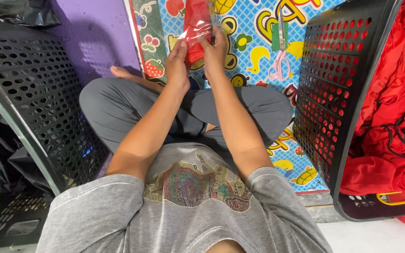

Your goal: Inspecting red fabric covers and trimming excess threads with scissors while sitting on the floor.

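Left hand (177, 63) and right hand (214, 50) gripping red bagged cloth (196, 23), above colourful mat (254, 28)

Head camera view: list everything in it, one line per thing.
bagged red item: one, red in clear plastic, held up between both hands
black baskets: two, perforated, one on each side
red garments: a pile, in the right-side basket
black plastic bags: several, in the left-side basket
play mat: one, blue with cartoon pictures, on the floor
scissors: one, pink handles, on the mat
left hand: gripping the bag
right hand: gripping the bag
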